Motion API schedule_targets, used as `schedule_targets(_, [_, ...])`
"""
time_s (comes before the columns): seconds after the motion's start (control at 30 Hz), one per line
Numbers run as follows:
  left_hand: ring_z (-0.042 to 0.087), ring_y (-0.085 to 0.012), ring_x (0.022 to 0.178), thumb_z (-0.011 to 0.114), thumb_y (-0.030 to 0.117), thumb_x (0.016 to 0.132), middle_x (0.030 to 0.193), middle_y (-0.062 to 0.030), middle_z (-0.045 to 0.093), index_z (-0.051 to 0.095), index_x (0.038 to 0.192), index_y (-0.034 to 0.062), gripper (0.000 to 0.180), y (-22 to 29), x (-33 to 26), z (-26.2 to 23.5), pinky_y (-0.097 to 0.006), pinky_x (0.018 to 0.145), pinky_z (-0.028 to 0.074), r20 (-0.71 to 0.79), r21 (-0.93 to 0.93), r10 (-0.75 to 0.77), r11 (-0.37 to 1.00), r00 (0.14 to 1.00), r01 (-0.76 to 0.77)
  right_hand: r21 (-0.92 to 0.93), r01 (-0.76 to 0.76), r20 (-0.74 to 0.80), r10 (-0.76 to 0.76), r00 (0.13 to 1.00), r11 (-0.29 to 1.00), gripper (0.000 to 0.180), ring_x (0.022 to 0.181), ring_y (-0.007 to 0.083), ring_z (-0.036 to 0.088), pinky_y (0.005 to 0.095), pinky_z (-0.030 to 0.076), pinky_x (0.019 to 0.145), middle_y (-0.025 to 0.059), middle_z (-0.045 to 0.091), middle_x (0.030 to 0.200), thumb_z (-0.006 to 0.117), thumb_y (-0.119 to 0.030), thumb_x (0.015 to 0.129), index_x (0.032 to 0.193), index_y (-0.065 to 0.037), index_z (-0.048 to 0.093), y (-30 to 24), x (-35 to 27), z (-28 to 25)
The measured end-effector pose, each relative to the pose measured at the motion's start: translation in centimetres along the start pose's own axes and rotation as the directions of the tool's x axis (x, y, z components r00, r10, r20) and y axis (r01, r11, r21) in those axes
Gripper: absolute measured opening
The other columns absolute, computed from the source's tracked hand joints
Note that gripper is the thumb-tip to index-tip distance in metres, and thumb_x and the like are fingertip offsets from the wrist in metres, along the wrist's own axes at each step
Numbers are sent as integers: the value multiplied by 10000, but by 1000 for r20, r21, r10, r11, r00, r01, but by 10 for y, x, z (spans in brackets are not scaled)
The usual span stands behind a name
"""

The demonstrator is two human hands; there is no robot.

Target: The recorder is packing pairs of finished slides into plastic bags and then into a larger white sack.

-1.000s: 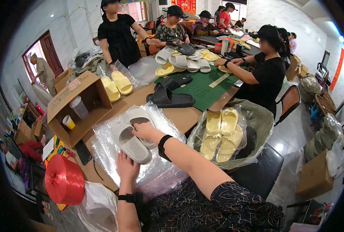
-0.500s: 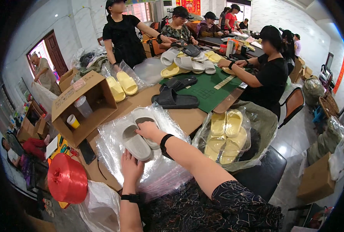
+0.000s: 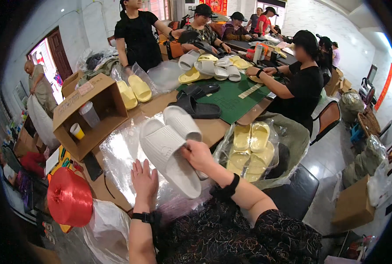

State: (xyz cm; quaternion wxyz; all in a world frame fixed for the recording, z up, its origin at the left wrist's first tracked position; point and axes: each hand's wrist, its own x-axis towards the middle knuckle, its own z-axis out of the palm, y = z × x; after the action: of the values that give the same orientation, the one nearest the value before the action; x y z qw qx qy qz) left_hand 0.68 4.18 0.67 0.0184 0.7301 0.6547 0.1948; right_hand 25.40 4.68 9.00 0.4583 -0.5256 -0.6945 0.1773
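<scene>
A pair of light grey slide slippers (image 3: 161, 143) is lifted above the table in my right hand (image 3: 199, 155). That hand is closed on the pair near the strap openings, and the two slippers lie side by side, overlapping, soles partly hidden. My left hand (image 3: 144, 179) is flat with the fingers stretched, holding nothing. It rests on or just over a stack of clear plastic bags (image 3: 119, 152) beneath the slippers; which of these I cannot tell. Both wrists wear black bands.
A cardboard box (image 3: 64, 140) on its side holds two cups. Black slippers (image 3: 200, 109) lie on a green mat (image 3: 235, 108) beyond. At right, a lined bin (image 3: 288, 176) holds bagged yellow slippers (image 3: 254, 149). A red twine roll (image 3: 69, 198) is at left. Co-workers surround the table.
My right hand has raised the grey slippers off the plastic bags, toward me and slightly right. My left hand has come away from them, its fingers now stretched out.
</scene>
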Motion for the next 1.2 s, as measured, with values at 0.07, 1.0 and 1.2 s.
schedule_targets(0.07, [232,-419,1450,492,407,935,1545,-287,277,436,1435,35,626,6,7,-5,-492,1186,173,1,-3,-35,999,999,35,105,7,-95,3,995,994,195,762,413,630,447,487,666,213,653,811,631,-196,893,915,-2,625,0,-19,-23])
schedule_targets(1.0, [225,-376,1470,730,423,828,1554,-154,349,496,1418,128,700,15,-43,-55,-477,1145,315,100,-277,209,945,973,-174,279,89,-304,0,953,956,344,904,152,622,288,488,793,99,686,1046,592,-225,986,1171,65,588,60,-76,-72])
schedule_targets(1.2, [410,-389,1367,668,295,897,1463,-125,489,590,1328,161,458,-6,-53,-26,-481,1088,382,3,-189,235,955,972,-230,295,122,-124,-89,988,948,322,853,153,642,310,496,752,123,698,904,621,-239,958,1067,63,631,30,-81,-63])
